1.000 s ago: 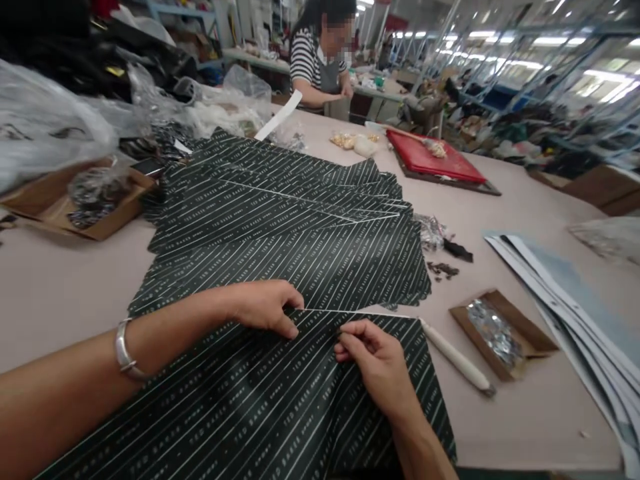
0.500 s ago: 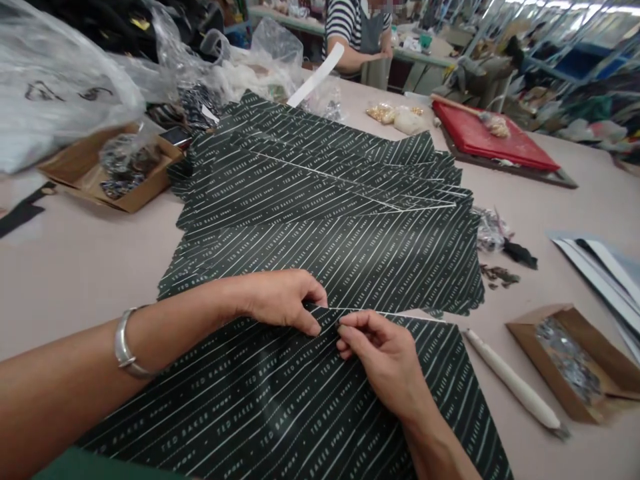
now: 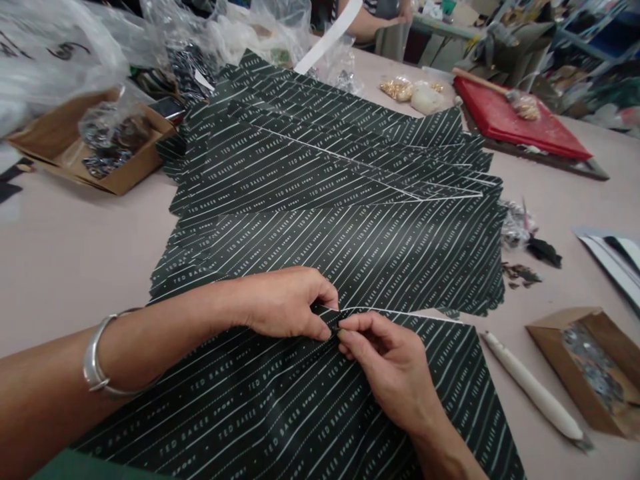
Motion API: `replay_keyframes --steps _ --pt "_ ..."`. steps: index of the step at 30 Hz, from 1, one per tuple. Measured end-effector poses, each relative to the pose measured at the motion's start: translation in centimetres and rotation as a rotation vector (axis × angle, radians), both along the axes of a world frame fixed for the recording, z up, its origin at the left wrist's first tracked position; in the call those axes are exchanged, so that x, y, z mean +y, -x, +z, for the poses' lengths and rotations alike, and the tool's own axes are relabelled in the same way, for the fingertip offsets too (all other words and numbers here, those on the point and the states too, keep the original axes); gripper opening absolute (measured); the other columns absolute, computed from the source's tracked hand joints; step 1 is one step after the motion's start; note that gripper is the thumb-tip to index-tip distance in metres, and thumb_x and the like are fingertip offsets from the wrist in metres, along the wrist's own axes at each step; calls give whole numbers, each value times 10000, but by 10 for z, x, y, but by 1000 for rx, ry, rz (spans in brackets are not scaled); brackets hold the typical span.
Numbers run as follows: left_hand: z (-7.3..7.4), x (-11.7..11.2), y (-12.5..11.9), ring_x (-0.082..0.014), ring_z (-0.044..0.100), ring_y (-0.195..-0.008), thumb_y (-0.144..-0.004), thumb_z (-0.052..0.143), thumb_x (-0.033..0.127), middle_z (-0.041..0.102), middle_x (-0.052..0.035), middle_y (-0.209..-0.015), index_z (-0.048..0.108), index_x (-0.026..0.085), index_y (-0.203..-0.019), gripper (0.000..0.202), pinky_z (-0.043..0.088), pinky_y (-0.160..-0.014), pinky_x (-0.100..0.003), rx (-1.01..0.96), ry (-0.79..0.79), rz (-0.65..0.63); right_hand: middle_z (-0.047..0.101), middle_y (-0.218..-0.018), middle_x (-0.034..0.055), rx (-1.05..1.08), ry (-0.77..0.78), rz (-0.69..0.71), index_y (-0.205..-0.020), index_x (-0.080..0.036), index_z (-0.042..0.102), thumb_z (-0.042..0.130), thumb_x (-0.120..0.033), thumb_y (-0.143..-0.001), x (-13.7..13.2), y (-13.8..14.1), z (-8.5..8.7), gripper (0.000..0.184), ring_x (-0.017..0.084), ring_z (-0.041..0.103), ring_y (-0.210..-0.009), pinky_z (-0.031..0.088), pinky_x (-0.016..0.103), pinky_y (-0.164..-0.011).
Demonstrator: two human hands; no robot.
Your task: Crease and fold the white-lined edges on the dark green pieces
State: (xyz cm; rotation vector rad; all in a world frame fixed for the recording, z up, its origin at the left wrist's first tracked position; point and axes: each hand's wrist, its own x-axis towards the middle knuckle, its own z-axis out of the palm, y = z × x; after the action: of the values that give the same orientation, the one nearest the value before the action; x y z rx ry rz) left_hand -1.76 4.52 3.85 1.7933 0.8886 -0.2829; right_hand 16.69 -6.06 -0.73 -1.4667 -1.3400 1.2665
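A dark green sheet with white diagonal stripes and lettering lies flat in front of me. My left hand, with a silver bangle on its wrist, is closed in a pinch on the sheet's top edge. My right hand pinches the same edge right beside it, the fingertips of both hands nearly touching. Something small may sit between the right fingertips; I cannot make it out. Behind lies a fanned stack of the same striped sheets.
A white-handled tool lies right of the sheet, beside a cardboard tray of shiny bits. Another cardboard tray and plastic bags sit at the left. A red board is at the back right, another person's arm beyond.
The view has tilted down and moved closer. Both hands stay pinched on the sheet's top edge, their fingertips now closer together.
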Motion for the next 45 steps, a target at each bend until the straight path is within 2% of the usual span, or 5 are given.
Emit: replay_keyframes --steps 18,25,31,39,45 --pt "0 -15 1 -122 496 -642 -855 684 284 563 59 -686 615 214 -792 117 279 -573 -277 0 -274 -41 675 -763 -3 -114 -189 100 -937 -208 697 579 -172 -941 -5 -2 -10 123 113 680 -623 595 220 -585" --pt "7 -41 -8 -200 606 -833 -942 615 215 625 -21 -905 603 169 -886 74 374 -688 -310 45 -568 -101 589 -1226 87 -238 -382 78 -1239 -221 578 597 -142 -919 -3 -6 -8 330 68 593 -604 559 227 -557" --pt "2 -64 -3 -185 547 -690 -934 555 102 544 3 -821 554 202 -867 120 323 -573 -322 -22 -847 -92 655 -846 26 -413 -588 176 -972 -196 625 561 -102 -944 -8 -10 -2 117 139 641 -775 537 253 -709" --pt "-9 -80 4 -175 489 -675 -969 521 124 489 13 -770 517 195 -824 162 355 -590 -336 -212 -1057 27 658 -755 31 -614 -880 87 -944 -161 605 543 -52 -925 -18 -2 -4 127 152 627 -689 489 260 -595" --pt "-20 -79 1 -183 415 -617 -985 429 89 457 10 -681 521 189 -740 280 305 -598 -366 -236 -1311 21 693 -849 83 -630 -888 75 -1011 -130 630 512 -2 -921 -16 -6 -8 196 160 657 -777 549 249 -706"
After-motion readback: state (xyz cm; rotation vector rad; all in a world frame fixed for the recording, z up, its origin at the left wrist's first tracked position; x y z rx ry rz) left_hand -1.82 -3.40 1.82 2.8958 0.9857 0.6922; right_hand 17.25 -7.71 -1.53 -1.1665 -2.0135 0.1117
